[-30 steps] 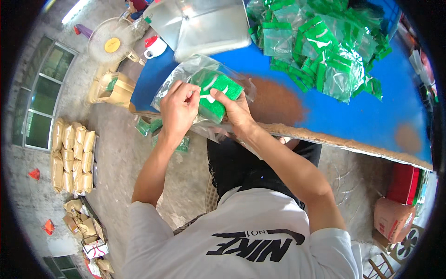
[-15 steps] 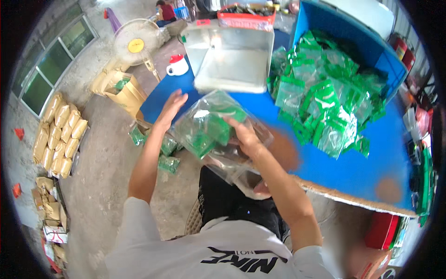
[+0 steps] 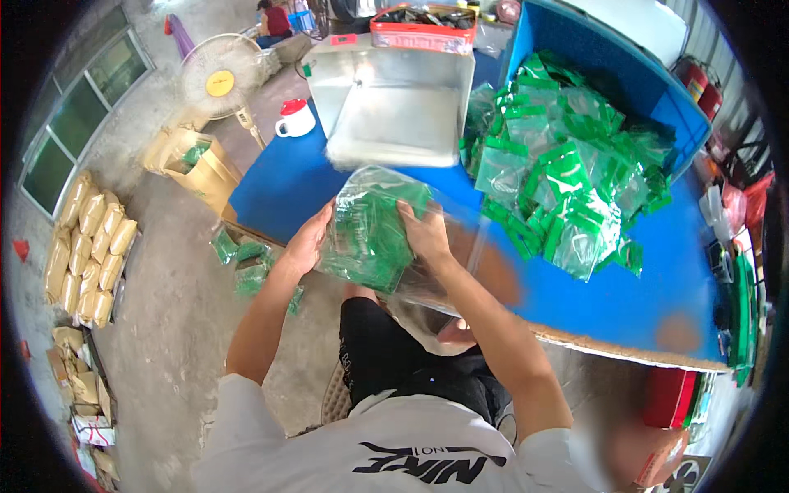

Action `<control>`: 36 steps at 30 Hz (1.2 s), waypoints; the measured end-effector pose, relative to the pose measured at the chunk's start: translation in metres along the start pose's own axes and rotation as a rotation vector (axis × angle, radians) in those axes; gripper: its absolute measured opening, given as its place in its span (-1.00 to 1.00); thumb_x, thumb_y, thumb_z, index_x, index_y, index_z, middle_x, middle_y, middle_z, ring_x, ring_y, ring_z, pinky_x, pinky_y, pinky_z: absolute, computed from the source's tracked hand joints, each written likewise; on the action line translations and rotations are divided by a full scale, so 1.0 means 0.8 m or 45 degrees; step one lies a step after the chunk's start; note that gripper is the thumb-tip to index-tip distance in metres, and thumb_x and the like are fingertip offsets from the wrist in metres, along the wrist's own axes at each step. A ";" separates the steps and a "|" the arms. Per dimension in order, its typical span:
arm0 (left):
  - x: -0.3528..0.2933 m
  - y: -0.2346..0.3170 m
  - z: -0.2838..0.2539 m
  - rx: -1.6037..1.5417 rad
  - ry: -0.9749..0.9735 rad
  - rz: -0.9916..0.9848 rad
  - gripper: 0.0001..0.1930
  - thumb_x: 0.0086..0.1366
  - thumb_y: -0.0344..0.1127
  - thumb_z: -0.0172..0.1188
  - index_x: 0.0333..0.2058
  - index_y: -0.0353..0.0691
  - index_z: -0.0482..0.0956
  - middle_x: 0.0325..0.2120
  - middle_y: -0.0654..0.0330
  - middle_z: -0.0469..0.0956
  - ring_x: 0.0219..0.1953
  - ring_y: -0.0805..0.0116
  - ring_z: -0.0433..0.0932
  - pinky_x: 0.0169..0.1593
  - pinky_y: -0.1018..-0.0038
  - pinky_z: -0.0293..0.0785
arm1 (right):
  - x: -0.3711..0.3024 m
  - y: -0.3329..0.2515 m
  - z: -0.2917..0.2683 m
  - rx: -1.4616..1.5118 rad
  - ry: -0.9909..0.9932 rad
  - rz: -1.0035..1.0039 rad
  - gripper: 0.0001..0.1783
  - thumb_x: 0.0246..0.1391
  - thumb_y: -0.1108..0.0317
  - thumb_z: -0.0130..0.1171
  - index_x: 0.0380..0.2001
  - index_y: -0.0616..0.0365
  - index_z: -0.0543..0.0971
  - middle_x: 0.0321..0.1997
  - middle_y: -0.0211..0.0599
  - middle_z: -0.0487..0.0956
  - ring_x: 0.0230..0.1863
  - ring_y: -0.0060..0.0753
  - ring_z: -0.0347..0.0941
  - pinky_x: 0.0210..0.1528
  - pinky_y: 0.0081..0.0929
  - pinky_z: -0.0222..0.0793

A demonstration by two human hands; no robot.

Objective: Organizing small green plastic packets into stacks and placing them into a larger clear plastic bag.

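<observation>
A large clear plastic bag (image 3: 371,234) with small green-topped packets in it is held above my lap, at the table's near edge. My left hand (image 3: 309,240) presses against the bag's left side, fingers partly hidden behind it. On the right side, my right hand (image 3: 427,235) grips the bag from above, thumb toward the packets. Loose clear plastic hangs below the right hand, over my leg. To the right, a heap of small green-and-clear zip bags (image 3: 567,177) spills from a blue bin (image 3: 680,111) onto the blue table (image 3: 608,308).
A metal tray (image 3: 399,127) sits at the table's back, near a white mug (image 3: 297,121) with a red lid. Filled green packs (image 3: 251,275) lie on the floor at left. Beyond are a paper sack (image 3: 209,182), a fan (image 3: 220,82) and a seated person (image 3: 273,23).
My left hand has come in from beside the bag to its left side. The bag is now more upright between both hands, its green packets gathered together.
</observation>
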State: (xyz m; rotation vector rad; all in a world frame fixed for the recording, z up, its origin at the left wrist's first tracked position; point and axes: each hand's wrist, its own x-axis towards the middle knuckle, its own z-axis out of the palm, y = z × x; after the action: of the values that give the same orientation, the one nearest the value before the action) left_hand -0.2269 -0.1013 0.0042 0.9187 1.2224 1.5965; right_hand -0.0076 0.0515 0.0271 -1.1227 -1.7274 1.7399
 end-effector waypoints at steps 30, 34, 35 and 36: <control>0.042 0.029 0.136 0.190 -0.260 -0.149 -0.01 0.11 -0.57 0.31 0.43 -0.34 -0.11 0.33 0.08 0.24 0.30 0.31 0.31 0.37 0.39 0.18 | -0.070 0.026 -0.114 0.348 -0.526 -0.291 0.23 0.15 0.52 0.22 0.46 -0.09 -0.55 -0.25 -0.13 0.61 -0.42 -0.42 0.54 -0.38 -0.49 0.48; 0.063 0.029 0.129 0.102 -0.370 -0.221 0.01 0.11 -0.53 0.35 0.44 -0.34 -0.12 0.35 0.09 0.22 0.36 0.31 0.20 0.41 0.39 0.04 | -0.067 0.031 -0.124 0.601 -0.634 -0.343 0.27 0.11 0.64 0.17 0.44 -0.18 -0.60 -0.21 -0.09 0.61 -0.28 -0.36 0.57 -0.24 -0.42 0.58; 0.065 0.019 0.121 0.327 -0.367 -0.118 0.03 0.10 -0.53 0.36 0.44 -0.34 -0.13 0.34 0.08 0.22 0.35 0.30 0.21 0.40 0.39 0.07 | -0.070 0.039 -0.130 0.488 -0.687 -0.462 0.21 0.18 0.62 0.12 0.43 -0.12 -0.63 -0.19 -0.04 0.61 -0.20 -0.31 0.59 -0.13 -0.37 0.62; 0.068 0.011 0.112 0.549 -0.360 -0.011 0.04 0.09 -0.54 0.37 0.44 -0.35 -0.13 0.34 0.06 0.22 0.34 0.28 0.23 0.38 0.39 0.10 | -0.081 0.046 -0.136 0.480 -0.679 -0.481 0.21 0.18 0.62 0.12 0.43 -0.12 -0.63 -0.19 -0.04 0.61 -0.20 -0.31 0.59 -0.13 -0.37 0.62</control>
State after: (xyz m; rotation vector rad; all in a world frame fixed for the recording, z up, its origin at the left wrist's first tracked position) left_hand -0.1634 -0.0235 0.0362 1.3566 1.3849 1.1614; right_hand 0.1236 0.0626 0.0191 -0.1582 -1.6408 2.1012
